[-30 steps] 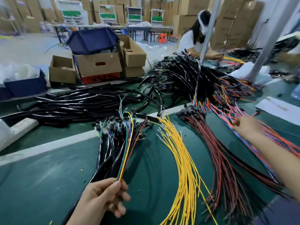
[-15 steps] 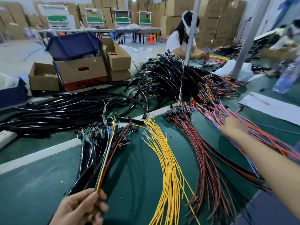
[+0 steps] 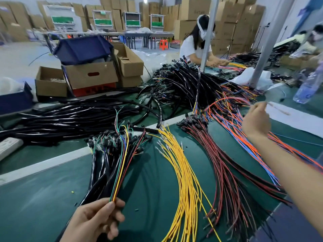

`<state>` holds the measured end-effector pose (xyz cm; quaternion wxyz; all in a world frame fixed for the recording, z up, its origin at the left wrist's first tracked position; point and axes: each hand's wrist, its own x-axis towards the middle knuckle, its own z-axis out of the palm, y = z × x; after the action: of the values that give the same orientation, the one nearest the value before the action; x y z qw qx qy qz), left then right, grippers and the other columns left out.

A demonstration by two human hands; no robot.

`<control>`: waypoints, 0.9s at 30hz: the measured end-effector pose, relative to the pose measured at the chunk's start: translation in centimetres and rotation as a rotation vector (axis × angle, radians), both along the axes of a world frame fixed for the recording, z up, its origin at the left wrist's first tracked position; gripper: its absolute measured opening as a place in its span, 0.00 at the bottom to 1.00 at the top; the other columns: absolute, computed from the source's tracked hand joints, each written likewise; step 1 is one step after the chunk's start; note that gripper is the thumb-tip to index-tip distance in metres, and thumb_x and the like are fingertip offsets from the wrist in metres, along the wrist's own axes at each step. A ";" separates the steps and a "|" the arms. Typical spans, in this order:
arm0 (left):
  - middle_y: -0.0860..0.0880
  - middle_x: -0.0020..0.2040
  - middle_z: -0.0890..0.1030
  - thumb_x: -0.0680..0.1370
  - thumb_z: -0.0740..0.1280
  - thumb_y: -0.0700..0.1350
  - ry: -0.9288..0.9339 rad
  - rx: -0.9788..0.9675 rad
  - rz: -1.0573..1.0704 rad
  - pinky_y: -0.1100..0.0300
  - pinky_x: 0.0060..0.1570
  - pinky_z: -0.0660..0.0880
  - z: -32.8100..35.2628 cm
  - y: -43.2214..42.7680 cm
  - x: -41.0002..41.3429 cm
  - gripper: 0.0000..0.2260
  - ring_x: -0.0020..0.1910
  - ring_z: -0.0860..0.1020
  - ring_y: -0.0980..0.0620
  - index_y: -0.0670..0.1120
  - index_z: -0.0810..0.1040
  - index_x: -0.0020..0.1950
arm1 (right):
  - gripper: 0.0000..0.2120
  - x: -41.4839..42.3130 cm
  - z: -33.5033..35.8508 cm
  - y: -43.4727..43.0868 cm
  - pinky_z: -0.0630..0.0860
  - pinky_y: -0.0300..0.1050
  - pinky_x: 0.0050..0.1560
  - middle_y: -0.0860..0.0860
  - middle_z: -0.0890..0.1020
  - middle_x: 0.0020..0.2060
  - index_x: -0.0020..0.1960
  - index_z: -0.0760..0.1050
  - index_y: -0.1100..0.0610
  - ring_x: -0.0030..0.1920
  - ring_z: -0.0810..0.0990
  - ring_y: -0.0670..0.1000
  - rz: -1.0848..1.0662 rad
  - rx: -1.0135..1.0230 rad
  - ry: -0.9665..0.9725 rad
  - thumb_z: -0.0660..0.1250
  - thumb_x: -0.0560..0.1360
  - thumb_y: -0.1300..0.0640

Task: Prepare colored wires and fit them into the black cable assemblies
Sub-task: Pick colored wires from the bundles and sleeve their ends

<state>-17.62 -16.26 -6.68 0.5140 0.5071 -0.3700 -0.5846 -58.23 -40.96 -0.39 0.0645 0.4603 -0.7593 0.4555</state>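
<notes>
left hand (image 3: pixel 94 219) pinches colored wires (image 3: pixel 120 172) — right hand (image 3: pixel 256 121) pinches orange wire (image 3: pixel 227 99)

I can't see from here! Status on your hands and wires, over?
Left grip pinches green, yellow and red wires. Right grip pinches a thin orange wire, blurred. Black cable assemblies lie beneath left wires. Nothing blocking.

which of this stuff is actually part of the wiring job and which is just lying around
Job: left hand gripping the mixed wires; right hand pinching an orange wire; yellow wires; dark red wires; black cable assemblies.
Lying about: cardboard boxes; blue bin; water bottle; power strip.
</notes>
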 end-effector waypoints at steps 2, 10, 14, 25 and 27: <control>0.30 0.31 0.75 0.68 0.64 0.38 0.007 -0.007 -0.013 0.61 0.18 0.69 0.0 0.0 0.0 0.10 0.20 0.73 0.44 0.33 0.81 0.40 | 0.12 2.2 1.2 1.0 0.60 0.51 0.37 0.62 0.80 0.45 0.56 0.69 0.60 0.42 0.76 0.63 -0.022 -0.283 -0.083 0.50 0.82 0.55; 0.30 0.41 0.81 0.70 0.61 0.40 0.084 -0.013 0.004 0.55 0.28 0.79 -0.2 -0.1 -0.2 0.11 0.32 0.82 0.38 0.32 0.73 0.42 | 0.19 16.5 5.4 8.7 0.59 0.37 0.24 0.46 0.67 0.17 0.32 0.72 0.58 0.20 0.63 0.45 0.659 -0.123 -1.187 0.57 0.80 0.57; 0.31 0.47 0.81 0.72 0.61 0.41 0.139 -0.010 0.029 0.53 0.35 0.81 -0.4 -0.2 -0.4 0.12 0.43 0.83 0.35 0.31 0.71 0.46 | 0.20 22.1 3.7 13.8 0.63 0.35 0.21 0.50 0.76 0.23 0.35 0.75 0.57 0.20 0.69 0.46 1.043 0.330 -1.212 0.56 0.82 0.51; 0.36 0.38 0.82 0.70 0.65 0.43 0.165 0.030 0.014 0.62 0.25 0.75 0.2 0.1 -0.1 0.10 0.26 0.79 0.49 0.37 0.82 0.42 | 0.16 25.9 -0.6 13.3 0.71 0.36 0.23 0.54 0.80 0.26 0.41 0.71 0.58 0.21 0.75 0.49 1.175 0.579 -0.950 0.53 0.83 0.53; 0.36 0.38 0.82 0.70 0.65 0.42 0.166 0.024 -0.003 0.64 0.25 0.74 0.2 0.2 0.1 0.11 0.25 0.77 0.51 0.37 0.82 0.44 | 0.16 25.9 -1.0 13.1 0.71 0.37 0.23 0.54 0.80 0.27 0.41 0.71 0.58 0.22 0.75 0.49 1.179 0.566 -0.934 0.53 0.83 0.52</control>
<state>-17.51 -16.11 -6.50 0.5360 0.4625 -0.3196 -0.6298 -32.34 -27.89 -1.37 -0.6302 0.5462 -0.4266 0.3501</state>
